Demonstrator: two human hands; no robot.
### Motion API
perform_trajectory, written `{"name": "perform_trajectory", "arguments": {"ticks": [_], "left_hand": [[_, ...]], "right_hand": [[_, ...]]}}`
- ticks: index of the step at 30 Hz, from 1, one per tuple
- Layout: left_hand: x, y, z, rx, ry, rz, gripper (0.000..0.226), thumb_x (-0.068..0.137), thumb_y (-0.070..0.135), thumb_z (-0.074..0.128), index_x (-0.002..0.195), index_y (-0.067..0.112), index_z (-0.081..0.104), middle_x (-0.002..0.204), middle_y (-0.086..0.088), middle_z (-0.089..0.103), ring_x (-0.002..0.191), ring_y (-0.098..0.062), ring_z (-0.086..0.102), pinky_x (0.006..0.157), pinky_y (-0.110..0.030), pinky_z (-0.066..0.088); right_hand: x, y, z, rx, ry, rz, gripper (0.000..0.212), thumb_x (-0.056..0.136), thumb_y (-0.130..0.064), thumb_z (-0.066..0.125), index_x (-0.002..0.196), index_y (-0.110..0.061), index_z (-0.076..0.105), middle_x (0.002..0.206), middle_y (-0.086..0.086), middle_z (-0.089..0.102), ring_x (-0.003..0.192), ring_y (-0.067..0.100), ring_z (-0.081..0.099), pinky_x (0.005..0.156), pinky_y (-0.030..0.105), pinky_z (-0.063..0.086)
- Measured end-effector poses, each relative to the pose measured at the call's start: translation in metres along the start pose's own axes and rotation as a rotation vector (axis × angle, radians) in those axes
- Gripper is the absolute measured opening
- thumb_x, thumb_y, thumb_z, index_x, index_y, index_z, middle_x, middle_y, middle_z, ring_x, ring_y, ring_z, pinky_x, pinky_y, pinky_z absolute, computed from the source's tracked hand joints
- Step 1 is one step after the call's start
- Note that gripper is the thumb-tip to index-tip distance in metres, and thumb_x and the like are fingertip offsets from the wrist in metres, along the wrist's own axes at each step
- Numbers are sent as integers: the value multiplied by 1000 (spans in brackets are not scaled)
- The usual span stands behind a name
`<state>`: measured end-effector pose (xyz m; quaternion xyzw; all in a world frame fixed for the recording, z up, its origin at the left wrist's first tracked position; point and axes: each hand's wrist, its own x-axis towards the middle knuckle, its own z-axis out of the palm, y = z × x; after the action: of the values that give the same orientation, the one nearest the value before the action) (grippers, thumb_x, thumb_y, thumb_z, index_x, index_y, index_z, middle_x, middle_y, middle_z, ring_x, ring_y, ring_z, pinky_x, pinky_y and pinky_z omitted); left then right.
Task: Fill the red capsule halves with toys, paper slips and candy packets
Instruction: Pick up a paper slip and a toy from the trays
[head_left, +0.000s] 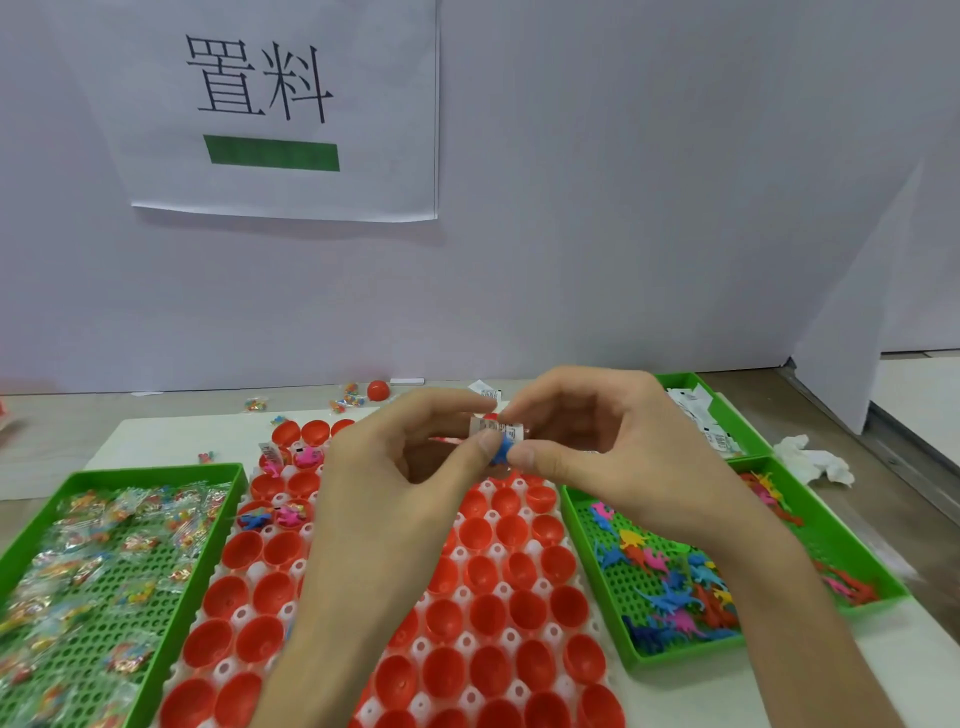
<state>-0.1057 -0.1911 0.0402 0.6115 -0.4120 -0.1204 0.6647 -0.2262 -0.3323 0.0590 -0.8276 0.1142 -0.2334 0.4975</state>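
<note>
A white holder (524, 644) carries several open red capsule halves (485, 613). A few halves at the far left hold toys (306, 457) and a paper slip (269, 453). Above the holder's far end, my left hand (400, 467) and my right hand (597, 441) meet. Both pinch a folded white paper slip (496, 427) together with a small blue toy (503, 451). A green tray (644, 657) at the right holds coloured toy figures (670, 577). Candy packets (98, 551) fill the green tray on the left. More paper slips (698, 415) lie in a far right green tray.
A loose red capsule half (378, 390) and stray candy packets (345, 397) lie by the back wall. A crumpled white tissue (815, 460) sits at the right. A paper sign (291, 109) hangs on the wall. The table edge runs along the right.
</note>
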Motion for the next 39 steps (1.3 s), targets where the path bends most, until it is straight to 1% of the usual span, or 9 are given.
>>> {"name": "perform_trajectory", "arguments": {"ticks": [4,10,16,21,24,29,32,36,39], "left_hand": [[0,1,1,-25,8,-23,14,77,27,74,90,24,75,81,7,78,72,-11,76,68,-18,58],[0,2,0,-124,27,-49,7,79,16,78,85,17,77,79,1,78,71,-15,76,67,-19,58],[-1,2,-1,-117,75,-41,10,83,9,77,80,19,77,78,0,77,73,-15,76,69,-24,60],[0,2,-2,-89,118,-58,8,83,12,79,80,19,78,77,2,77,74,-13,75,70,-24,60],[2,1,-7,-81,134,-73,9,83,11,79,79,19,78,77,5,77,73,-10,75,68,-18,57],[5,-3,-21,-43,66,-148,7,81,11,82,79,17,77,78,3,77,74,-13,76,76,-30,62],[7,-4,-27,-41,64,-159,10,79,9,83,77,17,77,77,3,77,73,-12,75,77,-30,62],[9,-2,-43,-90,-11,-158,15,78,6,83,72,18,77,76,2,77,74,-12,75,73,-23,60],[12,-1,-60,-117,-31,-175,16,77,3,83,71,16,76,73,0,75,70,-14,74,66,-25,61]], "right_hand": [[0,0,0,19,24,-23,11,84,-19,79,93,-24,75,87,0,76,82,17,75,76,29,60],[1,-2,5,54,88,-62,5,85,-14,78,87,-19,77,83,2,77,81,18,75,75,29,60],[4,0,14,53,164,-61,2,83,-23,77,84,-24,77,78,4,76,76,22,75,74,43,62],[6,-2,24,186,214,-53,12,77,-24,82,87,-22,77,82,3,76,78,18,75,71,27,60],[9,3,35,313,220,36,25,73,-31,75,95,-20,78,88,6,77,85,22,75,75,26,59],[9,7,49,308,203,67,27,73,-34,71,94,-18,80,94,6,77,90,21,74,76,25,58],[10,9,54,343,238,43,31,68,-36,75,93,-19,80,96,6,77,91,19,73,76,22,57],[10,5,65,349,294,-14,23,66,-34,76,86,-25,81,89,3,78,80,11,72,69,18,55],[17,0,78,284,310,-59,13,72,-26,75,82,-20,80,80,-3,77,69,4,69,65,15,53]]}}
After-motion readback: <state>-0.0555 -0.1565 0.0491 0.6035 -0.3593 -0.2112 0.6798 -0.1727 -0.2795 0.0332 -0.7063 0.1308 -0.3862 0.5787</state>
